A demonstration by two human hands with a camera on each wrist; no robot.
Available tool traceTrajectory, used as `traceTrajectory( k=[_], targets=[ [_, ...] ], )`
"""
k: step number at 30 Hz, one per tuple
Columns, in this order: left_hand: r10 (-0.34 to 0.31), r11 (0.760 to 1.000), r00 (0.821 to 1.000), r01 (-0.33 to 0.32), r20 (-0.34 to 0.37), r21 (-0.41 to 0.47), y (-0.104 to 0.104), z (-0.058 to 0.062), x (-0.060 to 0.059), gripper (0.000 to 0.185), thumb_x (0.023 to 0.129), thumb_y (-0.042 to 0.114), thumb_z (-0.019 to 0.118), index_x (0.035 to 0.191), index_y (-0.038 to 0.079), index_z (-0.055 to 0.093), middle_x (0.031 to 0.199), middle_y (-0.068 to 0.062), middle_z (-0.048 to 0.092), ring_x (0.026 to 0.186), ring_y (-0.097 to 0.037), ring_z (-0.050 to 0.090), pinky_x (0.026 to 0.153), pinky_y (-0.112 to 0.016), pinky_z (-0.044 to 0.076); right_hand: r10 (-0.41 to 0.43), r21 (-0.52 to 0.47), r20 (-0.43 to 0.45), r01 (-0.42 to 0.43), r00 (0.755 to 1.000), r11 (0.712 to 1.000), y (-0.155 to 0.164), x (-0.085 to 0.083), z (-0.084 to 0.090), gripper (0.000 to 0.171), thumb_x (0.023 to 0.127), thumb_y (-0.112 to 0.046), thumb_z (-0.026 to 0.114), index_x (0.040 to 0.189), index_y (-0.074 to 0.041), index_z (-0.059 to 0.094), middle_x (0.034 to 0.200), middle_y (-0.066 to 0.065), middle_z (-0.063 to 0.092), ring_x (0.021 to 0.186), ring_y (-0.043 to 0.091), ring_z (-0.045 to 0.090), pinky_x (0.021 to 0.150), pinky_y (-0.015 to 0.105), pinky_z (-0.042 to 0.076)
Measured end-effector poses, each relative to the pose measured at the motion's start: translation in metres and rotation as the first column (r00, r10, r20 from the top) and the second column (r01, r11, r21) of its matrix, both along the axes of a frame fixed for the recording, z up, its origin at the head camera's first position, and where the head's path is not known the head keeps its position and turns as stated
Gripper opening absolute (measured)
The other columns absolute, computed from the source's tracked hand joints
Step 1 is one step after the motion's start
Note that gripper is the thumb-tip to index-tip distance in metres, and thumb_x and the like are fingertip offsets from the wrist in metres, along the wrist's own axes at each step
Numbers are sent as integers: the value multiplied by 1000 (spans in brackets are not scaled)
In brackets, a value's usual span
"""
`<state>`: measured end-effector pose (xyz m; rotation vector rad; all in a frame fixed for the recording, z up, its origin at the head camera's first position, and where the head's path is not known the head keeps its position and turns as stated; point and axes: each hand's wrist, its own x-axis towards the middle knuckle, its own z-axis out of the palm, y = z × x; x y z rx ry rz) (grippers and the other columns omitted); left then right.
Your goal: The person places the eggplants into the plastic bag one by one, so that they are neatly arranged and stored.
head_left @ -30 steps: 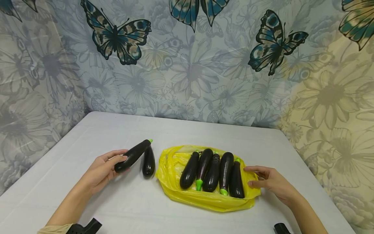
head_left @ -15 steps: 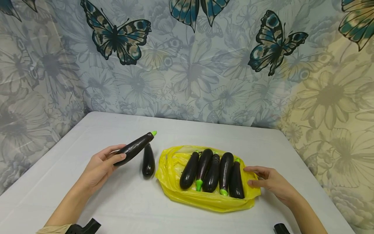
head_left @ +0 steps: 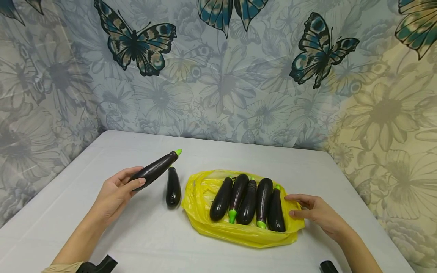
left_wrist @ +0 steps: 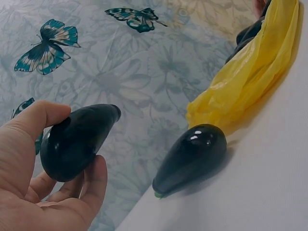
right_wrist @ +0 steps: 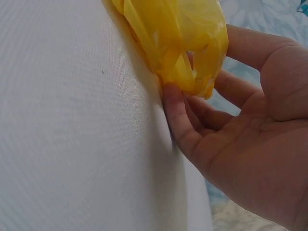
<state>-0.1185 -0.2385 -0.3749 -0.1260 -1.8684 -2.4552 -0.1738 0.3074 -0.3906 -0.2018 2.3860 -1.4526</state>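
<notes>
Head view: we see a white table (head_left: pixel 143 242) against a butterfly-print curtain (head_left: pixel 218 68). Left hand (head_left: pixel 114 195) fingers grip a raised eggplant (head_left: pixel 155 169); right hand (head_left: pixel 317 214) fingers, relaxed, touch the yellow bag (head_left: pixel 239 231) of eggplants.

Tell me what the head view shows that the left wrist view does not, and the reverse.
Only the head view shows the right hand resting at the yellow bag's edge, and five eggplants lying in it. Only the left wrist view shows the rounded butt of the held eggplant cradled between thumb and fingers. Both show the left hand holding that eggplant, the loose eggplant on the table, and the bag.
</notes>
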Motion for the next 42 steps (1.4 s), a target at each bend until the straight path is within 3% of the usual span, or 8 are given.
traceTrajectory(
  k=[21,31,35,42],
  targets=[
    [39,999,999,-39,-12,-36,0,0,0,38,94,2,67,130,0,56,120,-6,59,108,-14,59,89,-24,50,1,0,2,-1,1000,1000,0,0,1,58,85,-21,78,134,3,57,143,21,47,137,43,30,109,60,25],
    [44,998,997,-46,-57,-35,-1,1,-2,41,96,2,64,134,-3,51,128,-12,49,113,-16,55,93,-24,48,-2,-3,0,2,1000,1000,0,-1,0,58,86,-21,78,134,3,57,143,21,47,137,43,29,109,62,24],
    [53,996,995,-59,-81,-69,2,6,-5,43,96,3,65,136,-2,50,128,-16,44,113,-16,53,98,-26,45,-2,-1,3,2,1000,1000,0,-1,0,58,86,-21,78,134,3,57,143,21,47,138,43,29,109,62,23],
    [85,988,988,-100,-132,-118,8,26,-10,48,94,4,68,138,5,47,117,-10,59,107,-14,61,94,-24,47,13,-6,-3,-13,1000,1000,1,-1,-2,57,87,-19,76,136,4,55,144,22,46,137,45,30,108,63,24]
  ],
)
